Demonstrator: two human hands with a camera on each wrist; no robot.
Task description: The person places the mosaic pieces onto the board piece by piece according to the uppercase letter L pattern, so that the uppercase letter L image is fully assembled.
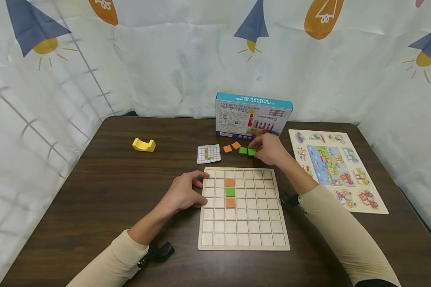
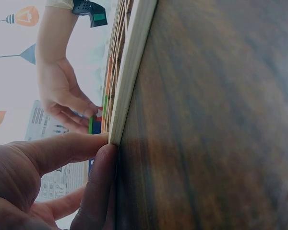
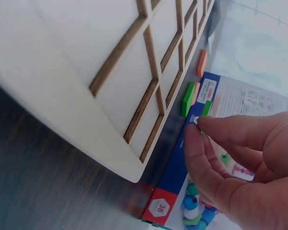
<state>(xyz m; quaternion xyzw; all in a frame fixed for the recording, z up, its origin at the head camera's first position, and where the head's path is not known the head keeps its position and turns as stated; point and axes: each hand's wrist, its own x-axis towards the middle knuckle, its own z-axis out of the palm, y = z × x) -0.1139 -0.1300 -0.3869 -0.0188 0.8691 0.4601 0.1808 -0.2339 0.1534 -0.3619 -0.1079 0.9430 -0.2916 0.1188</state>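
Touching board [image 1: 243, 226], left hand [image 1: 184, 191]; pinching green tile [image 1: 251, 152], right hand [image 1: 269, 149].

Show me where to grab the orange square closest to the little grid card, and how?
Pinch the near and far edges of that orange square, coming down from above on the side facing the wooden board. It lies flat and looks thin, so its edges should be easiest to hold. The other orange square sits close on its right, probably leaving fingers less room there.
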